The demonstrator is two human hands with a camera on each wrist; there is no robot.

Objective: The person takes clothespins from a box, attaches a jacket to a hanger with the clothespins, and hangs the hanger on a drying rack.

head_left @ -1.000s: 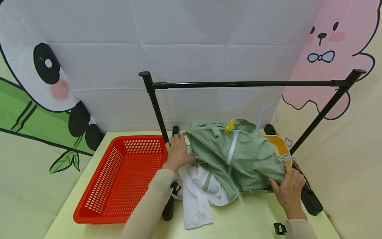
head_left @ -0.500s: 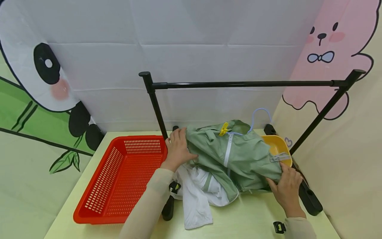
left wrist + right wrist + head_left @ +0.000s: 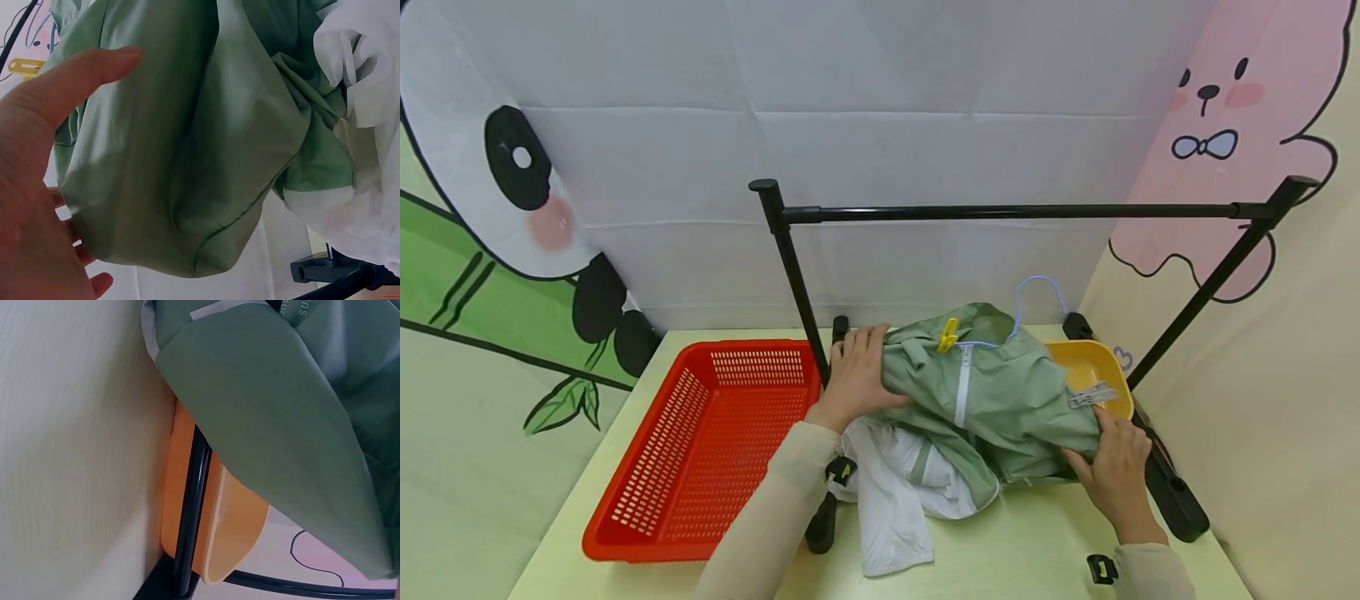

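Note:
A light green zip jacket (image 3: pixel 1022 400), with a white lining or garment (image 3: pixel 891 525) below it, lies bunched on the table. A blue hanger (image 3: pixel 1037 277) sits in its collar and a yellow clip (image 3: pixel 948 335) is near the zip's top. My left hand (image 3: pixel 856 383) lies against the jacket's left side, thumb spread in front; the left wrist view shows fingertips behind the green fabric (image 3: pixel 162 144). At the right end my right hand (image 3: pixel 1116 475) touches the sleeve, its thumb and fingers apart. Beside its fingertips are grey clothespins (image 3: pixel 1092 395).
A red perforated basket (image 3: pixel 597 546) stands on the left. The black rack's bar (image 3: pixel 1000 212) spans above the jacket, with feet on the table at both sides. A yellow tray (image 3: pixel 1086 362) is partly hidden behind the jacket.
The jacket's upper part, hanger, yellow clip and clothespins have shifted left with my right hand. My left hand has moved slightly right. More of the yellow tray shows.

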